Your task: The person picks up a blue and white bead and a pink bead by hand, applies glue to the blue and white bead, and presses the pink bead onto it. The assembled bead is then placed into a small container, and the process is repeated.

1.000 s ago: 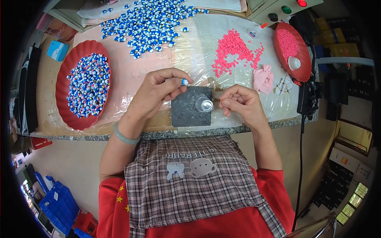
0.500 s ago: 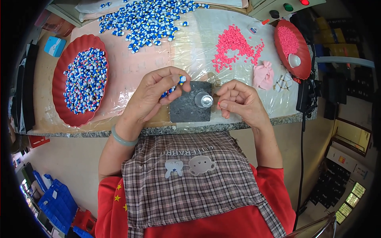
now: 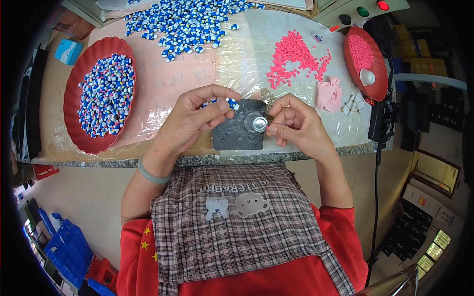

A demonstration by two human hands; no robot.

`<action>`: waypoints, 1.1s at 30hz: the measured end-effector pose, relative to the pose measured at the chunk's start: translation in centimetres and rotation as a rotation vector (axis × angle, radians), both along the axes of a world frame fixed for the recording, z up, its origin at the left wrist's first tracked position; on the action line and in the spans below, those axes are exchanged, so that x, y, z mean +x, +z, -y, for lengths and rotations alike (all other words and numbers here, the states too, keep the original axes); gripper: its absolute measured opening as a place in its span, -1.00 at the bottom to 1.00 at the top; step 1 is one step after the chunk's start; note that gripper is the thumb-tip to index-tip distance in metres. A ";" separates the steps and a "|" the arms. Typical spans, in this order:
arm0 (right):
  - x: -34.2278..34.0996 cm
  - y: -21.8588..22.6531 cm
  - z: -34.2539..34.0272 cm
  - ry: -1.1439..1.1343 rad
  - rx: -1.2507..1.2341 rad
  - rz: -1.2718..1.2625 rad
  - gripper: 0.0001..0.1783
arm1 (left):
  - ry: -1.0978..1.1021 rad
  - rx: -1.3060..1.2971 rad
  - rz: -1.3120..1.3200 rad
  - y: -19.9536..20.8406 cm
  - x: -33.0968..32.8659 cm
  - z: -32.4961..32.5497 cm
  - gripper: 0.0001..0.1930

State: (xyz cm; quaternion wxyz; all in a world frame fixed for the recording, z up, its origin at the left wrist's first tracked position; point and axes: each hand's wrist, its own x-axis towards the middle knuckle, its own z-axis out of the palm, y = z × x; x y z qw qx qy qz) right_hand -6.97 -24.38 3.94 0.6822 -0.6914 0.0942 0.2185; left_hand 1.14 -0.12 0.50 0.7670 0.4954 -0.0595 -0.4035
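Between the thumb and forefinger of my left hand (image 3: 200, 116) is a small blue-and-white piece (image 3: 232, 104). More such pieces show behind the thumb, partly hidden by the fingers. My right hand (image 3: 295, 123) pinches a tiny pink piece (image 3: 268, 129) beside a small clear cup (image 3: 256, 122) with a shiny silvery top. That cup stands on a dark square pad (image 3: 232, 140) at the table's near edge, between my two hands. Whether the pink piece touches the cup, I cannot tell.
A red scalloped tray (image 3: 74, 118) of blue-and-white pieces lies left. Loose blue-and-white pieces (image 3: 182, 27) spread at the back; pink pieces (image 3: 291, 52) lie right of centre. At the far right, another red tray (image 3: 377, 81) holds pink pieces and a white cup, near a pink cloth (image 3: 328, 94).
The blue-and-white piece in my left fingers has turned, and its yellow part no longer shows. My right hand has shifted slightly left, bringing the pink piece nearer the clear cup.
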 end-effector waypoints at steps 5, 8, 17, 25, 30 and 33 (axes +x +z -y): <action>0.1 0.5 -0.6 -0.015 -0.086 -0.008 -0.73 | -0.057 0.053 0.032 0.0 -0.2 0.1 -0.77; 0.0 0.8 -0.8 -0.009 -0.140 0.029 -0.74 | -0.071 0.053 0.095 0.1 -0.5 0.3 -0.78; -0.5 1.8 -1.6 -0.097 0.015 0.148 -0.74 | -0.050 0.206 0.570 0.8 -1.6 1.6 -0.79; -0.3 1.1 -2.4 -0.112 0.060 0.180 -0.76 | -0.019 0.251 0.786 1.3 -2.1 2.1 -0.82; -0.2 1.0 -2.4 -0.103 0.043 0.164 -0.76 | -0.027 0.268 0.903 1.6 -2.1 2.2 -0.82; -0.1 1.1 -2.4 -0.093 0.023 0.158 -0.78 | -0.005 0.264 0.974 1.5 -2.2 2.4 -0.81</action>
